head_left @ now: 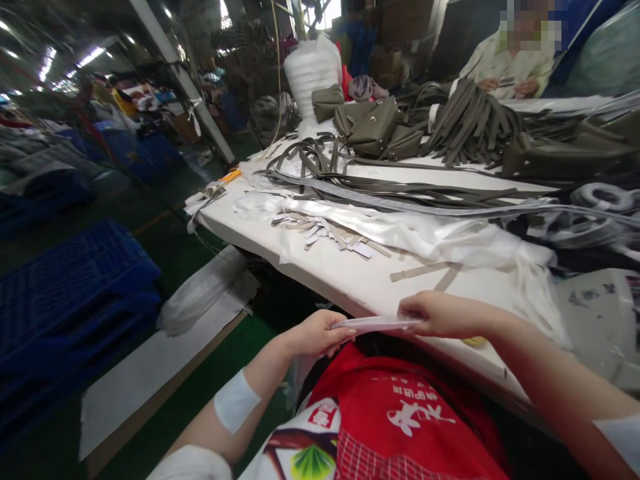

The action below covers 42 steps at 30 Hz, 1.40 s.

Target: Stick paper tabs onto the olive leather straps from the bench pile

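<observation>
A thin piece of whitish, see-through plastic film point(377, 323) is stretched between my two hands at the table's front edge. Its left end is pinched by my left hand point(320, 331), fingers closed. My right hand point(433, 313) grips the other end, thumb and fingers pressed together. I see the film nearly edge-on, so its full shape is hidden. Just beyond my right hand, flat olive-grey strips point(420, 271) lie on the white table point(340, 283). A scatter of short strips with white ends point(325, 232) lies farther left.
Dark olive straps point(350, 187), crumpled white plastic sheeting point(425, 230) and olive bags point(373, 127) cover the table's far side. A co-worker point(517, 67) sits behind a heap of strips point(470, 123). Blue pallets point(75, 300) and a long white board point(160, 367) are at my left.
</observation>
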Each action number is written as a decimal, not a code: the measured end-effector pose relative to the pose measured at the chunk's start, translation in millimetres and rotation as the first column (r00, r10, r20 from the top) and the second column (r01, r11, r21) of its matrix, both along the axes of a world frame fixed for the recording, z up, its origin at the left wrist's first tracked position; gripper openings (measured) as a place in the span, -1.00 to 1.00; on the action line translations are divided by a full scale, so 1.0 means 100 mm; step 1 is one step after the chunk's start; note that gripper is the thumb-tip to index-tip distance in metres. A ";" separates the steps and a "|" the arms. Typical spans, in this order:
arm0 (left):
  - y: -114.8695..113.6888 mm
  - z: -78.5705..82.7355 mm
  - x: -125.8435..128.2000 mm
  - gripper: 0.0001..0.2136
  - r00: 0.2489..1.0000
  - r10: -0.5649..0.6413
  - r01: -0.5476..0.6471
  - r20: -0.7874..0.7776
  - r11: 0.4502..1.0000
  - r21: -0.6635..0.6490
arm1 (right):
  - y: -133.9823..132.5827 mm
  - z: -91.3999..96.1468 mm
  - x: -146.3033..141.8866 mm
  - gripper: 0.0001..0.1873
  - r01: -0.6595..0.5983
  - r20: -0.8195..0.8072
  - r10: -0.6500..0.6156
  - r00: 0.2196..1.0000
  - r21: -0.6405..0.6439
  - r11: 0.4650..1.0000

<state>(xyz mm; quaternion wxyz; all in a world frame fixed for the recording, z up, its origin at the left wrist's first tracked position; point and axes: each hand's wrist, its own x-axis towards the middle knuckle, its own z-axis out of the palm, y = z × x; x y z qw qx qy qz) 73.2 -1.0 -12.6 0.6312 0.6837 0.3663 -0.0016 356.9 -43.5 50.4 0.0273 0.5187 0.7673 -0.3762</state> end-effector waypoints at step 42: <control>-0.04 -0.07 0.00 -0.67 0.987 0.153 -0.154 0.041 0.988 0.006 | -0.32 -0.37 0.23 -0.59 0.412 -0.590 -0.526 0.613 -0.329 0.850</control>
